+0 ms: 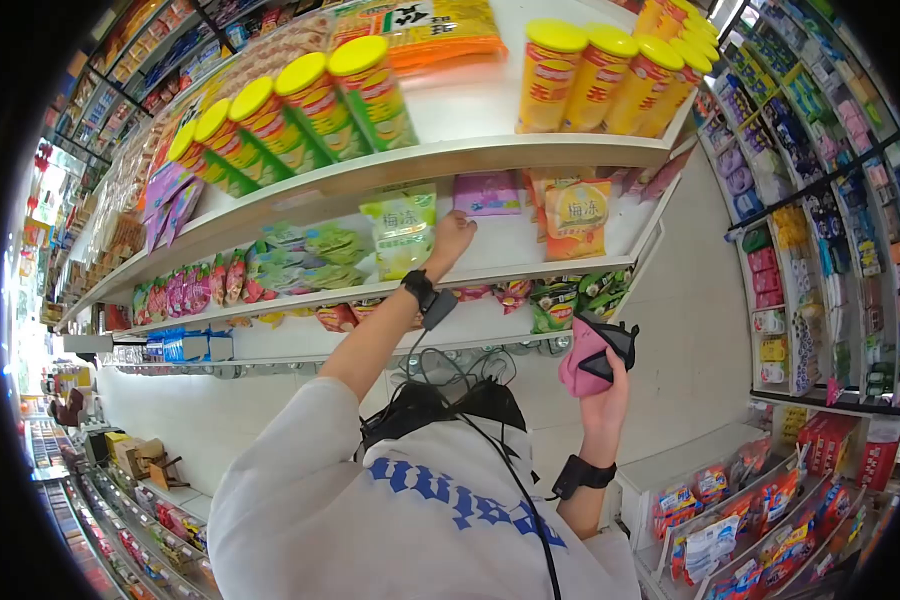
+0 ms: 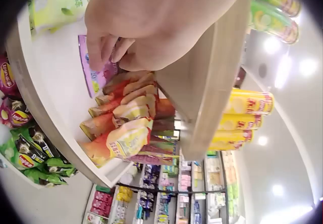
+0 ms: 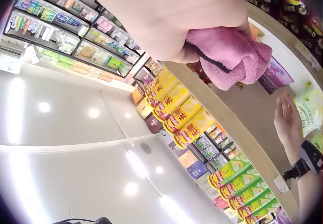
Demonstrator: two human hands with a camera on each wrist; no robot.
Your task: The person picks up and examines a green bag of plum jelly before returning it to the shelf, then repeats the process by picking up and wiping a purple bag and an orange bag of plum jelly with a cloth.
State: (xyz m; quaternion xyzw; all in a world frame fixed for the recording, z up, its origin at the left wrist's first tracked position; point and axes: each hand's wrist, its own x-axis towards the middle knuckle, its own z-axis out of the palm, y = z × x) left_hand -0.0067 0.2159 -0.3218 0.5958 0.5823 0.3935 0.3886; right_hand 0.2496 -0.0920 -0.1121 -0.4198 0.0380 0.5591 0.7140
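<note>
In the head view my left hand [image 1: 453, 240] reaches into the middle shelf, its fingers beside a green snack bag [image 1: 402, 232] and just below a purple bag [image 1: 487, 193]. The left wrist view shows the fingers loosely bent, overlapping the purple bag [image 2: 96, 68], with nothing seen gripped. My right hand [image 1: 605, 392] holds a bunched pink cloth [image 1: 585, 370] with black edging, out in front of the shelves. Close up, the cloth [image 3: 234, 55] looks fluffy and folded, gripped under the palm; the fingertips are hidden behind it.
Orange bags [image 1: 577, 215] stand right of the purple one. Yellow-lidded canisters [image 1: 550, 80] and green ones [image 1: 370, 95] line the shelf above, whose front edge [image 1: 530, 150] overhangs my left hand. Small packets [image 1: 310, 255] lie to the left. Cables [image 1: 460, 370] hang before my chest.
</note>
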